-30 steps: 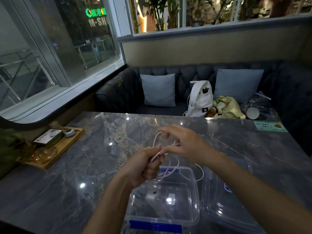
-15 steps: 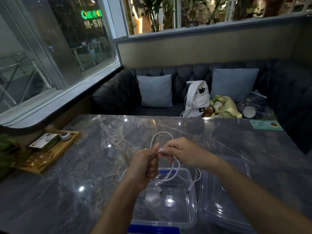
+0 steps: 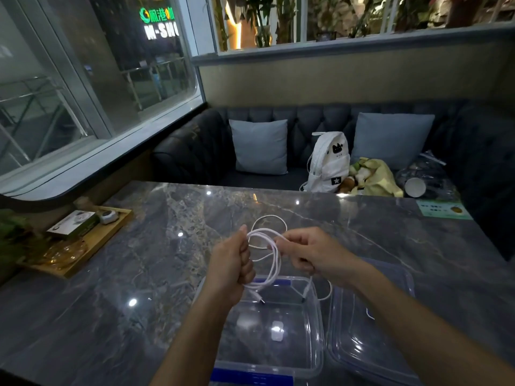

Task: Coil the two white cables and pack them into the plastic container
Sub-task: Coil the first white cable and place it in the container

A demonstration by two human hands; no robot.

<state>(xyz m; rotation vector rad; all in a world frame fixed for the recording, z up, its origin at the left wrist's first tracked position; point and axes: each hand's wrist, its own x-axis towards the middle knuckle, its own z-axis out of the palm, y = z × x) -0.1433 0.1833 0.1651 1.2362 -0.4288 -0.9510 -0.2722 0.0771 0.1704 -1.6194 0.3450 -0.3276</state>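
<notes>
A white cable [image 3: 274, 256] hangs in loops between my hands above the clear plastic container [image 3: 317, 324], which stands open on the marble table. My left hand [image 3: 231, 267] is fisted around the gathered loops. To its right, my right hand [image 3: 308, 253] pinches a strand of the same cable. Two plug ends dangle just inside the container's far rim. One loop [image 3: 269, 218] lies on the table behind my hands; I cannot tell whether it belongs to a second cable.
The container's clear lid [image 3: 370, 330] lies upside down to its right. A wooden tray [image 3: 92, 243] with a box and small items sits at the table's left edge. Behind the table is a dark sofa with cushions, a white backpack [image 3: 328, 162] and bags.
The coil has gained loops and hangs lower toward the container. My right hand has gone from fingers spread to a pinch on the cable.
</notes>
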